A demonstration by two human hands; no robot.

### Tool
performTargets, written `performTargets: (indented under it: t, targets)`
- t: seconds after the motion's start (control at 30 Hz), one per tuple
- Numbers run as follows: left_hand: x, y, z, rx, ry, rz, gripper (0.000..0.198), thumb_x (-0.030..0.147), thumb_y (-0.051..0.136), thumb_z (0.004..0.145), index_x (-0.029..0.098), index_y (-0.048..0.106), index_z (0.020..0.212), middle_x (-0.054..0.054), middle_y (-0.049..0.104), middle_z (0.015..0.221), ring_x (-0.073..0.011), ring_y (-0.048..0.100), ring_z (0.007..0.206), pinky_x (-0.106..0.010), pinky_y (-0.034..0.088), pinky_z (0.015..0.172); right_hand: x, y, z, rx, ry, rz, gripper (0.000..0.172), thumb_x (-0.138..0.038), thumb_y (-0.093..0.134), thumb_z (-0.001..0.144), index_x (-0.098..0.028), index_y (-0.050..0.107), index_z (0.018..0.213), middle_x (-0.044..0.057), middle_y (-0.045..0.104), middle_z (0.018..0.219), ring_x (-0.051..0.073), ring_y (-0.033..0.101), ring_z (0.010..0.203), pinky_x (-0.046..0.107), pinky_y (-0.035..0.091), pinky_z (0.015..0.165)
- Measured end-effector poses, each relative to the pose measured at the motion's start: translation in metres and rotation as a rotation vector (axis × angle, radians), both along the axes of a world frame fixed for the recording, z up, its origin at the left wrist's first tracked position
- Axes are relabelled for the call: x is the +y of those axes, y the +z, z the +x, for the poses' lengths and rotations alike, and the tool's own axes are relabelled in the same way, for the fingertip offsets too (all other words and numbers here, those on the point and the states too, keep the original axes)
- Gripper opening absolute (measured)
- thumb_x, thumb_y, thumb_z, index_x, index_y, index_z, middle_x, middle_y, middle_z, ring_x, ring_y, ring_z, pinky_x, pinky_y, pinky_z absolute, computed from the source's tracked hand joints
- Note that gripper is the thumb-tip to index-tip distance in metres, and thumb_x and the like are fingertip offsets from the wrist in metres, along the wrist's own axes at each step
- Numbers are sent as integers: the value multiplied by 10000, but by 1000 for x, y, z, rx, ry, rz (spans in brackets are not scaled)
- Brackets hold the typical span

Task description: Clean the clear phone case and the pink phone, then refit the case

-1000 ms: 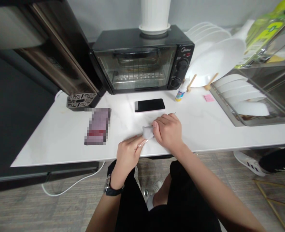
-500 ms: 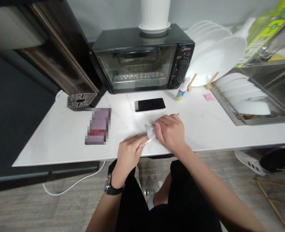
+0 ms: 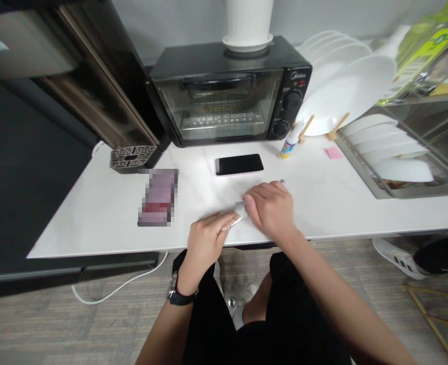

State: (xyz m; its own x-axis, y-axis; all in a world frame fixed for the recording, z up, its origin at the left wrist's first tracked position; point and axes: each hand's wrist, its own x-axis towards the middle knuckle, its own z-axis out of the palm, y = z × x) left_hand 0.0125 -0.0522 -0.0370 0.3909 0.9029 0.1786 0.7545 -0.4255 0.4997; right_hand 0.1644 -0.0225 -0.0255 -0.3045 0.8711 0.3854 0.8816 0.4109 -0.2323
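My right hand (image 3: 271,209) rests knuckles-up on the white table (image 3: 95,213), fingers curled over a small white cloth (image 3: 239,208) that is mostly hidden under it. A thin metal tip (image 3: 282,181) pokes out past its knuckles. My left hand (image 3: 208,237) lies at the table's near edge, fingers together, their tips touching the cloth's left end. A black watch is on my left wrist.
A black phone (image 3: 239,165) lies beyond my hands. A pixelated card (image 3: 158,196) lies to the left, near a black drip grille (image 3: 130,156). A toaster oven (image 3: 224,96) stands at the back. A small glue bottle (image 3: 290,142), pink note (image 3: 333,152) and racks of white plates (image 3: 383,147) are right.
My right hand has pressed down over the cloth, so less of it shows than a second ago. The view has shifted slightly left.
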Motion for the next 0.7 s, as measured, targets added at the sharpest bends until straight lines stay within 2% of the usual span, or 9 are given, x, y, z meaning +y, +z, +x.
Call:
performTargets:
  t: [0.07, 0.13, 0.23, 0.33, 0.4, 0.5, 0.57, 0.63, 0.7]
  targets:
    - [-1, 5, 3, -69, -22, -10, 274, 143, 282, 755, 261, 430, 953, 1, 509, 955, -147, 460, 857, -268, 335, 723, 3, 0, 5, 7, -89, 11, 289, -254, 249, 771, -168, 510, 680, 57, 528, 688, 176, 433, 726, 327, 272, 673]
    - [0, 2, 2, -32, -7, -11, 250, 146, 281, 753, 248, 456, 900, -12, 528, 903, -158, 474, 817, -275, 341, 696, -3, 1, -4, 9, -88, 3, 287, -245, 249, 770, -170, 514, 687, 57, 528, 703, 178, 434, 737, 328, 273, 679]
    - [1, -13, -5, 153, 73, 20, 203, 147, 302, 727, 197, 486, 659, -48, 534, 645, -182, 487, 619, -293, 340, 568, -21, 4, -34, 14, 33, -17, 270, -284, 262, 765, -201, 519, 763, 38, 531, 726, 172, 437, 753, 322, 280, 686]
    - [2, -24, -12, 246, 105, 66, 152, 134, 329, 697, 178, 469, 655, -74, 523, 653, -196, 478, 612, -298, 332, 552, -30, 7, -50, -5, 180, -2, 261, -323, 281, 759, -209, 499, 844, 36, 528, 782, 170, 431, 781, 315, 287, 685]
    - [1, -22, -13, 242, 90, 48, 157, 142, 318, 711, 179, 464, 667, -72, 524, 663, -194, 480, 630, -297, 335, 565, -25, 7, -43, -27, 230, 5, 256, -343, 300, 750, -205, 500, 829, 38, 527, 769, 170, 431, 771, 315, 288, 683]
    - [-1, -8, -6, 144, 29, -17, 195, 178, 284, 752, 199, 474, 710, -48, 542, 707, -178, 488, 687, -289, 343, 622, -7, 6, -16, -42, 156, 6, 258, -337, 301, 751, -196, 515, 720, 41, 527, 676, 172, 435, 719, 323, 282, 680]
    - [-2, 2, 0, 20, -22, -30, 217, 173, 263, 768, 230, 460, 838, -22, 532, 880, -156, 464, 827, -275, 331, 712, 3, 4, 0, -11, 35, 17, 270, -297, 284, 762, -190, 519, 685, 48, 527, 649, 173, 437, 713, 326, 279, 682]
    - [-2, 7, 4, -49, -46, -30, 247, 157, 248, 773, 256, 434, 901, 4, 498, 973, -137, 434, 896, -264, 315, 758, 6, 4, 5, 21, -45, 26, 271, -259, 270, 769, -187, 527, 723, 51, 532, 669, 175, 439, 740, 329, 275, 695]
    - [-1, 4, 4, -12, -23, -27, 231, 163, 257, 767, 244, 458, 849, -10, 530, 892, -148, 468, 825, -273, 337, 712, -1, 3, -3, 33, -36, 11, 261, -243, 270, 769, -196, 525, 792, 44, 538, 714, 174, 437, 771, 333, 269, 718]
